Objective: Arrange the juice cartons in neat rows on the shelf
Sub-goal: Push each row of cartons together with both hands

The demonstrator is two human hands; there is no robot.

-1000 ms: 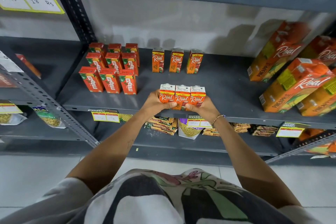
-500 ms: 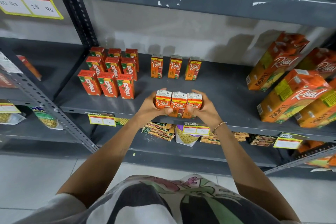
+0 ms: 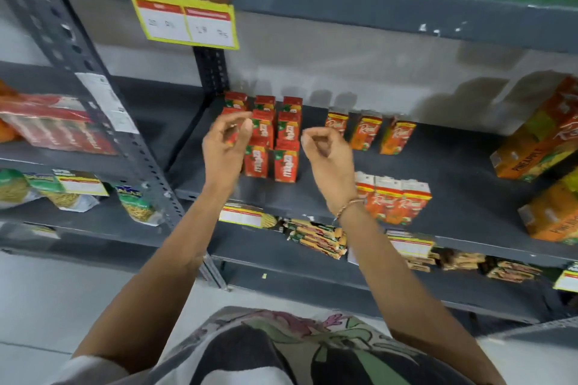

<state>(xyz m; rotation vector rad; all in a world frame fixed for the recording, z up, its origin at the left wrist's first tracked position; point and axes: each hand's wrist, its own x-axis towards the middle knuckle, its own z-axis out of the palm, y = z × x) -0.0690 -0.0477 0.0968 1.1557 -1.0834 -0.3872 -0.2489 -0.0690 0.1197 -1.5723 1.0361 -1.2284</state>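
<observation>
Three small orange Real cartons (image 3: 394, 201) stand side by side near the front edge of the grey shelf (image 3: 453, 172). Three more orange cartons (image 3: 366, 132) stand spaced apart at the back. A block of red Maaza cartons (image 3: 275, 141) fills the shelf's left end in rows. My left hand (image 3: 225, 147) hovers in front of the block's left column, fingers curled and apart, holding nothing. My right hand (image 3: 325, 150) hangs just right of the red block, fingers loosely curled, empty. The frame is motion-blurred.
Large pineapple Real cartons (image 3: 538, 141) lie tilted at the shelf's right end. A yellow price tag (image 3: 187, 22) hangs from the shelf above. Snack packets (image 3: 316, 236) lie on the lower shelf, and red packs (image 3: 56, 128) sit on the left bay beyond the slotted upright (image 3: 93, 78).
Both hands let go of the three orange cartons, which now stand on the shelf's front edge. The hands rose and moved left toward the red block; the view swung left.
</observation>
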